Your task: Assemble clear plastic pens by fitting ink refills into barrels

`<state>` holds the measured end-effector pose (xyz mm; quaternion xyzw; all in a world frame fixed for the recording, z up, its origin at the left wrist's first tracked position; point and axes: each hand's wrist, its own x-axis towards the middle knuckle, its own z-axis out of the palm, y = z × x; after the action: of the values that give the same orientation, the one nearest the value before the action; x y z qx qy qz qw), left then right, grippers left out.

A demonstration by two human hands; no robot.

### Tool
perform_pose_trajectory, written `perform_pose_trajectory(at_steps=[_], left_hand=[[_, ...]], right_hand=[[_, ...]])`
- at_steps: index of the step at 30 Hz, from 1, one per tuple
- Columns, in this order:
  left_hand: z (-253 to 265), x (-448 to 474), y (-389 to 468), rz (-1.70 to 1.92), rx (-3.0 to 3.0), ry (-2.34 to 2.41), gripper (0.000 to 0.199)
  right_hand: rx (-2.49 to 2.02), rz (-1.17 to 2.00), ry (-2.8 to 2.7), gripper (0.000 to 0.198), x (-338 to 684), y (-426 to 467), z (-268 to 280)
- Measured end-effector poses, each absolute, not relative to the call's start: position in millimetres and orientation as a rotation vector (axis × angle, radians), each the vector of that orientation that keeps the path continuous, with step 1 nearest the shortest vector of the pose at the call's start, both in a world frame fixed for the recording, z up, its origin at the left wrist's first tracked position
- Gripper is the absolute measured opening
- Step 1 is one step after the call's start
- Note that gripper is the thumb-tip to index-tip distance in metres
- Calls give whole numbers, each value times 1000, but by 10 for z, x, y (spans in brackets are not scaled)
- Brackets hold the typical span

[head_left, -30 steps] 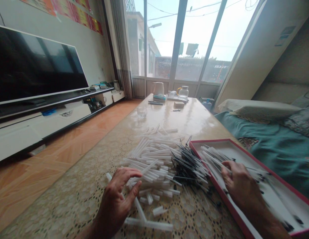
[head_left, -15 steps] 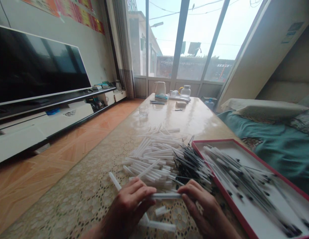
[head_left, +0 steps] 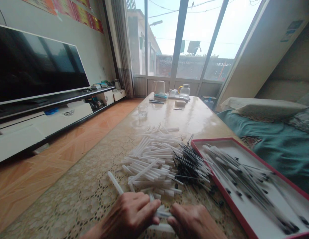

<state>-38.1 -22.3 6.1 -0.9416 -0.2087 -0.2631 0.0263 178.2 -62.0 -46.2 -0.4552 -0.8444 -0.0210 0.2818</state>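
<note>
My left hand (head_left: 134, 210) and my right hand (head_left: 190, 219) are close together at the table's near side, fingers closed on opposite ends of a translucent white pen barrel (head_left: 164, 214). My fingers hide both ends, so I cannot tell what is inside it. Just beyond lies a heap of loose white pen barrels (head_left: 147, 156). Right of the heap is a pile of dark pen refills (head_left: 191, 162) with black ends. A single white barrel (head_left: 115, 182) pokes out past my left hand, and another (head_left: 161, 227) lies beneath my fingers.
A red-rimmed shallow box (head_left: 225, 196) at my right holds several pens (head_left: 254, 186). A drinking glass (head_left: 142, 111) stands farther along the patterned table (head_left: 77, 196). A jug (head_left: 159, 87), a glass teapot (head_left: 185, 91) and a small box (head_left: 180, 103) are at the far end.
Both hands have moved down toward me and closer together, with the barrel between them. Less of it now shows between my fingers, and more of the heap's near edge is visible.
</note>
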Motion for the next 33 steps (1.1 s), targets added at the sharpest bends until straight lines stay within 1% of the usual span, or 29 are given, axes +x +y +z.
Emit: perform_pose_trajectory(at_steps=[2, 4, 8, 11, 14, 16, 17, 18, 20, 22, 23, 26, 28, 31, 33], left_hand=[[102, -387, -228, -720, -2934, -675, 18], [102, -388, -235, -674, -2935, -692, 28], [4, -368, -260, -649, -2981, -745, 41], [-5, -368, -279, -651, -3111, -883, 45], [137, -430, -258, -713, -3282, -1133, 41], [254, -492, -205, -883, -3256, -1484, 47], [296, -517, -173, -925, -3225, -1638, 48], [319, -533, -141, -976, -3181, -1708, 46], [307, -533, -90, -982, -3148, -1663, 39], [236, -511, -68, -998, -3116, -1596, 21], [192, -501, -67, -1048, -3075, -1581, 16], [88, -485, -88, -1291, -2913, -1614, 34], [68, -460, -120, -1504, -2829, -1732, 33], [87, -356, -192, -1905, -2893, -2087, 28], [101, -261, -243, -2075, -3069, -2398, 35]], right_hand=[[-1230, 0, -2305, 61, 1787, -629, -449], [-1219, 10, -2348, 62, 1796, -625, -428], [-1173, -115, -2366, 65, 1794, -590, -300], [-1072, -206, -2471, 60, 1829, -562, -75], [-1028, -354, -2516, 53, 2006, -532, 137], [-1143, -412, -2458, 45, 2183, -505, 197], [-1217, -423, -2393, 39, 2264, -490, 200], [-1312, -407, -2293, 37, 2326, -475, 189], [-1383, -256, -2216, 33, 2373, -453, 142], [-1375, -107, -2246, 30, 2327, -450, 94], [-1358, -49, -2277, 27, 2284, -456, 78], [-1332, 88, -2281, 21, 2142, -499, 73], [-1354, 211, -2220, 22, 2054, -527, 89], [-1310, 347, -2170, 29, 1924, -545, 88], [-1220, 380, -2203, 36, 1845, -542, 52]])
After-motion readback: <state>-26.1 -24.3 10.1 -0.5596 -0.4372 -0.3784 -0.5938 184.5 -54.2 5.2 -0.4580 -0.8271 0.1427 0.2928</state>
